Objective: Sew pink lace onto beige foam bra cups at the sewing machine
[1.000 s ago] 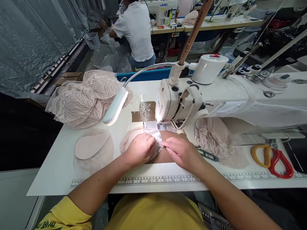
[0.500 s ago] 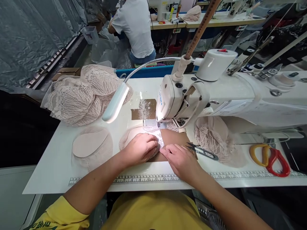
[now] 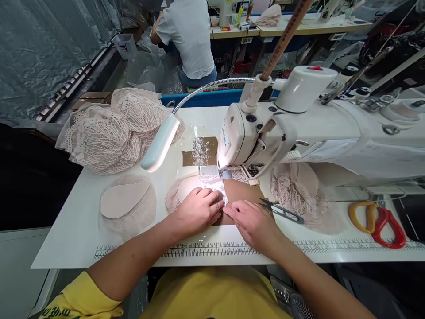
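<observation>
A pale pink lace cup piece (image 3: 184, 186) lies under the sewing machine head (image 3: 237, 137), lit white near the presser foot. My left hand (image 3: 199, 212) rests on its near side, fingers bent and pressed down on the lace. Close to the left fingertips, my right hand (image 3: 254, 223) pinches the lace's near edge with thumb and forefinger. Brown tape (image 3: 244, 190) covers the machine bed beside the piece. Thread snips (image 3: 282, 212) lie just beyond my right hand's knuckles. Both palms face down, so the undersides of the fingers are hidden.
A heap of lace cups (image 3: 113, 133) stands at the back left, with a flat cup pad (image 3: 124, 200) on mesh nearer. The lamp (image 3: 161, 141) arches above. More lace (image 3: 299, 190), scissors (image 3: 378, 223) and a printed ruler (image 3: 206, 249) are about. A person (image 3: 189, 40) sits ahead.
My left hand has slid slightly right and its fingers have shifted on the lace. The right hand keeps its pinch, barely moved. The view has shifted a little.
</observation>
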### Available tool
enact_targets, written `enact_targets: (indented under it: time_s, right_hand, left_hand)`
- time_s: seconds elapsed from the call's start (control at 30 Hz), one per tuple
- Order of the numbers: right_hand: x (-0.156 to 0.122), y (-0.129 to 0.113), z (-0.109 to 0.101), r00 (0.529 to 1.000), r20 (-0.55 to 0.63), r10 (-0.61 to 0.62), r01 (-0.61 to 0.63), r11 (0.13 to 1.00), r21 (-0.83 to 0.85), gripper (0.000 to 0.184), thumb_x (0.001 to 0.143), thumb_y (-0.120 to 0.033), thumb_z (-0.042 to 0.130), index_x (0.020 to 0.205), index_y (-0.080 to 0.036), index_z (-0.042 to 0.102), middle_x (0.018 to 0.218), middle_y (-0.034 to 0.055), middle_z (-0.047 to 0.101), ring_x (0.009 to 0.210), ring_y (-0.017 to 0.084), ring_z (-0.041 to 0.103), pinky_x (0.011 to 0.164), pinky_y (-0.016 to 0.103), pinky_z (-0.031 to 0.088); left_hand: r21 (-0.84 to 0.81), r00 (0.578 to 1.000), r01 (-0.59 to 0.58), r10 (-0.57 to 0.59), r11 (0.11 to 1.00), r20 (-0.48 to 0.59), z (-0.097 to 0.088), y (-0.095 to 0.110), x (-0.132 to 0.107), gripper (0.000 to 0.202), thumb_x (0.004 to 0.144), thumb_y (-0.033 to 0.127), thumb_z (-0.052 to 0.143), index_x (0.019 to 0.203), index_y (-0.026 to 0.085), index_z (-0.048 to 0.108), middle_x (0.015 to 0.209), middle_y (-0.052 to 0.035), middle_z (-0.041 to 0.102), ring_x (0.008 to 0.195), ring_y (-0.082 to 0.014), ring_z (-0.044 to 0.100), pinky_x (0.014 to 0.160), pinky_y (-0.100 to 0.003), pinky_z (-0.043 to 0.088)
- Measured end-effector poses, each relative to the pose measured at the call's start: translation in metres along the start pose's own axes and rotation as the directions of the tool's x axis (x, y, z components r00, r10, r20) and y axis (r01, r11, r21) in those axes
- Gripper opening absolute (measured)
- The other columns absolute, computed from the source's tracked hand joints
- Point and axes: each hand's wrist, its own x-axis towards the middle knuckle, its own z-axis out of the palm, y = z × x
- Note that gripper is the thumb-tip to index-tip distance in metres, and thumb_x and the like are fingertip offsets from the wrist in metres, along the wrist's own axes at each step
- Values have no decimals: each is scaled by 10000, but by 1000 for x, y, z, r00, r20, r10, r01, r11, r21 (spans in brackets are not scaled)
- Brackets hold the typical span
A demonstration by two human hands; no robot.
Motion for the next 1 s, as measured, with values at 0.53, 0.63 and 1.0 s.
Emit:
enact_targets:
  time_s: [0.53,0.63,1.0]
  right_hand:
    - [8,10,-2,998,58,33,-27,994,-110,457,742,36,423,1109,-140,631,833,64,574,743,177,482,661,279,372]
    - [9,9,-4,996,74,40,-32,994,-100,433,764,29,404,1087,-142,637,805,62,566,730,176,471,638,279,364]
    - [31,15,-9,975,200,99,-77,990,-115,333,801,-33,418,988,-181,651,800,48,543,739,175,447,646,289,317]
  left_hand:
    - [-47,993,84,-87,995,-81,0,-7,5,311,939,226,410,1176,117,580,1263,-141,566,904,-227,553,776,-367,477]
    - [5,996,62,-62,998,-60,5,-10,8,314,900,160,427,1155,83,593,1253,-159,576,851,-225,550,744,-365,481]
    - [49,996,44,-47,998,78,-9,-31,17,460,831,128,469,1284,94,542,1352,-104,534,964,-251,515,804,-372,469]
